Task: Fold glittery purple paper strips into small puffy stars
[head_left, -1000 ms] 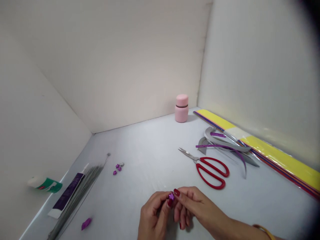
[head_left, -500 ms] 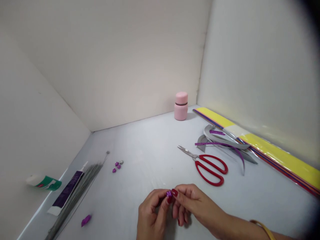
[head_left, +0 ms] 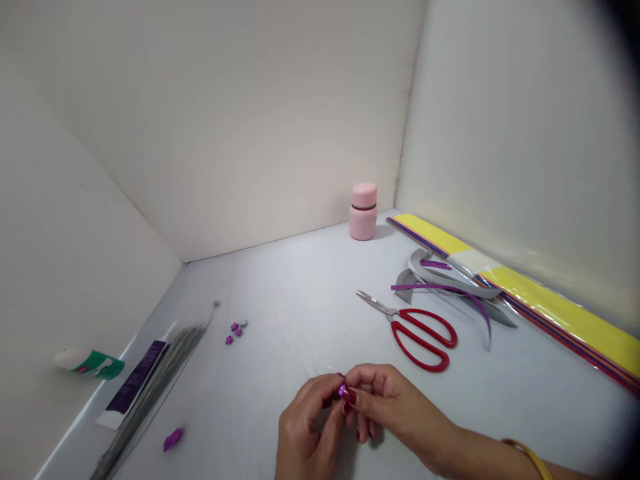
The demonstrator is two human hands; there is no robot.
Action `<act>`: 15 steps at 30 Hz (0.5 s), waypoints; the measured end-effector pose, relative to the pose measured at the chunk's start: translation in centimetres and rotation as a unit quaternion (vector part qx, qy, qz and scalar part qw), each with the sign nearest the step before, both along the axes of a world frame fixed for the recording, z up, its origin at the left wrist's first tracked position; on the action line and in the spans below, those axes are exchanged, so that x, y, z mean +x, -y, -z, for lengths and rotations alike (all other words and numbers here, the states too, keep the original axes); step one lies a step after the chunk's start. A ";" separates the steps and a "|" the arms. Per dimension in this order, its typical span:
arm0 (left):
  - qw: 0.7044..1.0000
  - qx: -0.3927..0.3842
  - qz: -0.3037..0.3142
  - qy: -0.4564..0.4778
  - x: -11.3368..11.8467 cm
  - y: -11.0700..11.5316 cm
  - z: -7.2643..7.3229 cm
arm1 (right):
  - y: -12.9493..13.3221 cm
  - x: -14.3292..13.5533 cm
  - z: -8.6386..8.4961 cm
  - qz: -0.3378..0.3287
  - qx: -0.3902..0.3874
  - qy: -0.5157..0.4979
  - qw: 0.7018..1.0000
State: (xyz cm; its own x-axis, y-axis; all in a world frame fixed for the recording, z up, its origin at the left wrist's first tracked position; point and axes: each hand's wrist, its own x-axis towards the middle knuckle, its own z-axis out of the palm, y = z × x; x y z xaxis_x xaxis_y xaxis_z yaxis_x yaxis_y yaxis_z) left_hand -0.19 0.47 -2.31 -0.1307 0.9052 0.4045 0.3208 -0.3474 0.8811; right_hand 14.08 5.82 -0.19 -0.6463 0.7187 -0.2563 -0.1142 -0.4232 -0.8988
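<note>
A small shiny purple paper star (head_left: 343, 391) is pinched between the fingertips of both hands near the front edge of the view. My left hand (head_left: 311, 427) grips it from the left, thumb and forefinger closed. From the right, my right hand (head_left: 383, 403) presses on it with thumb and forefinger, its other fingers curled below. Fingertips cover most of the star. Further left on the table lie several small purple stars (head_left: 235, 327) with a silvery one (head_left: 243, 323) beside them. Red-handled scissors (head_left: 407, 330) rest just beyond my right hand.
At left are grey wire stems (head_left: 160, 390), a purple-and-white tube (head_left: 135, 380), a green-and-white tube (head_left: 95, 365) and a purple piece (head_left: 173, 439). A pink flask (head_left: 363, 212) stands at the back. Grey and purple strips (head_left: 445, 290) lie by the yellow packet (head_left: 540, 293).
My right thumb has moved over the purple star and now covers more of it. The star has turned slightly between the fingertips. Things on the table look unmoved.
</note>
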 end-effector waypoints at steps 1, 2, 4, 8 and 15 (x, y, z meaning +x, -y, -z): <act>1.000 0.002 -0.002 0.000 0.0 0.0 0.0 | 0.0 0.0 0.0 -0.001 -0.003 0.000 1.000; 1.000 0.004 -0.005 0.001 0.0 0.0 0.0 | 0.0 0.0 0.0 -0.001 -0.007 0.001 1.000; 1.000 0.004 -0.010 0.005 0.0 0.0 0.0 | 0.0 0.0 0.0 0.001 -0.011 0.001 1.000; 0.999 -0.024 -0.020 0.035 0.0 0.0 0.0 | -0.1 0.0 -0.1 0.003 -0.013 -0.001 1.000; 0.999 -0.026 -0.016 0.037 -0.1 0.0 -0.3 | 0.1 0.0 -0.4 0.012 -0.010 0.013 1.000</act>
State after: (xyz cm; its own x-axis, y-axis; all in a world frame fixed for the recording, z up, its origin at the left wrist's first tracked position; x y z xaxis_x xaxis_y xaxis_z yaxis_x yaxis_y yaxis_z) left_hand -0.27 0.46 -2.04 -0.1884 0.9191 0.3460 0.2645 -0.2918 0.9192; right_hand 14.04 5.76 0.18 -0.6225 0.7284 -0.2862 -0.1015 -0.4377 -0.8934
